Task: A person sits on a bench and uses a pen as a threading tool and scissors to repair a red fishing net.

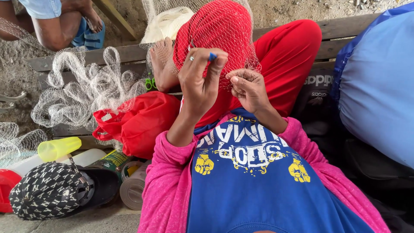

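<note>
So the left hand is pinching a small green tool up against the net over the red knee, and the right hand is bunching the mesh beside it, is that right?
Not quite: the tool pinched by the left hand is blue, not green, as the head view shows. The rest holds: the right hand bunches the net beside it.

Both forearms rose from pink sleeves pushed back to the elbows. L hand (201,77) was raised, back toward the camera, ring on one finger, thumb and fingertips (220,58) pinched together at the top. R hand (248,88) sat just beside it, lower, fingers curled inward into a loose fist, wrist bent. Hands near, not touching.
</note>
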